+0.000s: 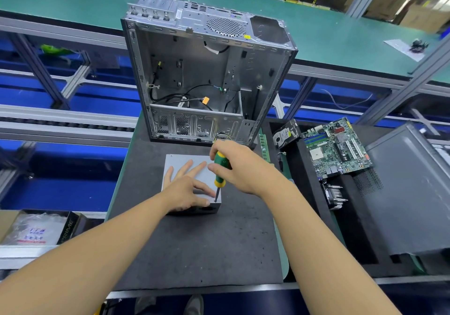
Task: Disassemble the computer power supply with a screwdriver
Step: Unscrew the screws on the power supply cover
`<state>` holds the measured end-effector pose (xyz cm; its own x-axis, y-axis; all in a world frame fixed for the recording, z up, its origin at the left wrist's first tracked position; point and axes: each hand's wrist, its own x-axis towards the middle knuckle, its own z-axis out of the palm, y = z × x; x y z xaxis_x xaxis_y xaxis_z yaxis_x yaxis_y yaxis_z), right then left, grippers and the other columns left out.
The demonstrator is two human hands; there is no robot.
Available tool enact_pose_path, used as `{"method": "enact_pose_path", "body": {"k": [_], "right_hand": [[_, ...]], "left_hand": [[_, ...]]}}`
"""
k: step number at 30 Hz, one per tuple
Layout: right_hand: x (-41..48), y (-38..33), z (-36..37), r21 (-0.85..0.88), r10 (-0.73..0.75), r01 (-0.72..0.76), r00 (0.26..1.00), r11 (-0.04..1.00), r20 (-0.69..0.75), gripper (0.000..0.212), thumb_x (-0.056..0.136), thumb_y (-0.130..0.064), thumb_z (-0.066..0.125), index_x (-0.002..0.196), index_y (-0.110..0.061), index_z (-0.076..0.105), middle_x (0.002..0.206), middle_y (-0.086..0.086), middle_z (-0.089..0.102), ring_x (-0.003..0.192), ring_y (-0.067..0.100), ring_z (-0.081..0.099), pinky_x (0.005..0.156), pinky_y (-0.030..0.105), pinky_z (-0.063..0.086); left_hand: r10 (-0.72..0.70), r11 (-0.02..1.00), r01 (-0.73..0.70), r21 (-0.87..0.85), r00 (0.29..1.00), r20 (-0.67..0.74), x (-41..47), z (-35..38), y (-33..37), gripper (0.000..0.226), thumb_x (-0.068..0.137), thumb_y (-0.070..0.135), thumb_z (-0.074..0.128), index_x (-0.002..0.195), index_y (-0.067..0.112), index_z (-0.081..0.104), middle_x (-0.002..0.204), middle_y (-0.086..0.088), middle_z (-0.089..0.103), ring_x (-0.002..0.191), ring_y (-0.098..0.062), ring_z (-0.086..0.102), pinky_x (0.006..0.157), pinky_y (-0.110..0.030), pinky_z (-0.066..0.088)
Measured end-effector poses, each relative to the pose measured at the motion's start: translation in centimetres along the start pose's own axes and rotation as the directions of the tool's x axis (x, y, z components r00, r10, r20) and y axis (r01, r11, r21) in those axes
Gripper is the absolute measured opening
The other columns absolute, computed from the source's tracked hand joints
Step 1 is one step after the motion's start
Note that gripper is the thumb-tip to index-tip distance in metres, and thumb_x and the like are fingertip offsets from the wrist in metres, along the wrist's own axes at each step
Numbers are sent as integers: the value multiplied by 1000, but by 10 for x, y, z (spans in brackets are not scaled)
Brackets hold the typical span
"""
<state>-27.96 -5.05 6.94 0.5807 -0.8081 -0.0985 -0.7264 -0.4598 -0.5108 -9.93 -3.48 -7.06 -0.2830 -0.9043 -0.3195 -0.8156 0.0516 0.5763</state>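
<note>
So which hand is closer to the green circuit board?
Right. The right hand, gripping the screwdriver, is left of the green circuit board; the left hand presses the power supply farther left.

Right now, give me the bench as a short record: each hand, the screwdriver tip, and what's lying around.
left hand: flat on top of the power supply, fingers spread, pressing it down
right hand: grips the screwdriver handle, shaft nearly upright
tip: on the supply's top, at its near right corner
supply: on the dark mat, lid on
case: behind the supply, open, only loose cables inside
right side: motherboard and hard drive, out of the case
</note>
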Motion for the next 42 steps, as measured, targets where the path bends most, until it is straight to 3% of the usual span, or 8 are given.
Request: {"method": "enact_pose_path", "body": {"k": [10,15,19,23,27,31,39,42], "right_hand": [[1,-15,-19,-85,22,-4,977,996,213,20,95,-15,60,110,-27,62,108,-5,60,102,17,54,90,39,47],[3,-23,-17,-84,32,-12,971,996,236,4,94,-30,56,92,-30,60,81,-13,60,80,12,56,71,34,48],[4,-30,-13,-93,57,-39,978,995,200,20,101,-47,45,95,-34,59,79,-13,62,86,14,56,76,34,48],[2,-27,-13,-150,105,-77,976,986,190,29,102,-37,42,129,-26,47,103,-4,65,101,22,57,82,39,47],[-3,-22,-15,-49,136,-130,977,990,163,23,99,-32,51,115,-20,40,90,-4,55,76,18,53,62,34,38],[-4,-22,-23,-78,100,-89,983,993,151,25,97,-28,56,120,-21,49,108,-7,40,96,18,48,83,36,43],[-4,-22,-27,-165,95,-82,993,983,73,30,93,-24,64,122,-24,60,121,2,58,83,17,49,78,32,44],[-6,-23,-27,-142,83,-66,990,988,117,33,92,-11,56,120,-27,62,120,0,55,102,17,51,84,30,42]], "left_hand": [[31,999,-30,20,999,-12,-4,2,-2,34,82,53,74,76,79,54,150,39,-11,148,-1,-21,113,-44,-25],[55,998,-54,32,998,-24,-1,3,-5,40,81,52,75,75,83,50,147,43,-9,147,0,-23,110,-42,-28],[29,998,-28,53,1000,-9,0,3,-5,32,82,56,72,77,80,53,140,42,-20,144,4,-27,108,-39,-31],[39,997,-39,62,999,-2,1,4,-6,34,82,57,71,78,83,50,138,44,-22,137,9,-29,113,-44,-27],[35,998,-35,48,999,-2,0,3,-5,36,82,57,71,76,84,49,145,39,-13,142,6,-26,115,-45,-24],[19,999,-19,51,1000,1,-2,1,-3,27,83,56,71,80,78,54,144,38,-13,148,0,-22,116,-47,-22],[24,999,-25,47,1000,9,-2,0,-2,25,83,56,71,84,76,57,151,38,-10,148,-1,-20,117,-48,-21],[33,999,-33,41,999,-1,-2,2,-4,28,82,56,72,83,78,56,148,40,-12,147,0,-21,116,-47,-22]]}}
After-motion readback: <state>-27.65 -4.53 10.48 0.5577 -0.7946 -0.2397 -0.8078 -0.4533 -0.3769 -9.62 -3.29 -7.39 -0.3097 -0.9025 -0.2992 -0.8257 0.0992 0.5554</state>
